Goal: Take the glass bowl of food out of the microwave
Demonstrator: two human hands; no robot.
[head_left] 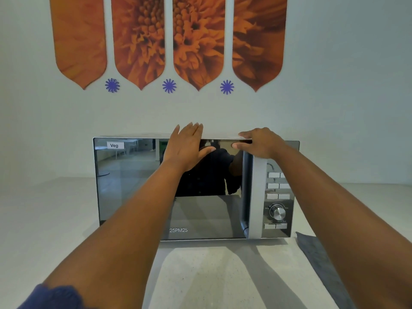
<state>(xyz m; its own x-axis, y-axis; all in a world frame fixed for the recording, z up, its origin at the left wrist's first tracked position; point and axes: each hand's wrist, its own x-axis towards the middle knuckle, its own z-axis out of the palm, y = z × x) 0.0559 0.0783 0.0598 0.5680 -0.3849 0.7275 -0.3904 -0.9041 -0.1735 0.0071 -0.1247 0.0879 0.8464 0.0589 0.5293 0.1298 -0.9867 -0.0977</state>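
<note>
Nearest, a grey cloth is lying on the counter. Beyond it, the microwave is sitting shut. The left hand is pressing flat and empty against the door's top; the right hand is curling around the handle. The glass bowl is hiding behind mirrored glass; everything seems left to do.

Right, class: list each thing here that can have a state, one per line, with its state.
microwave door: shut
left hand: open, flat on the door's top edge
right hand: gripping the door's top corner above the handle
grey cloth: lying flat on the counter
</note>
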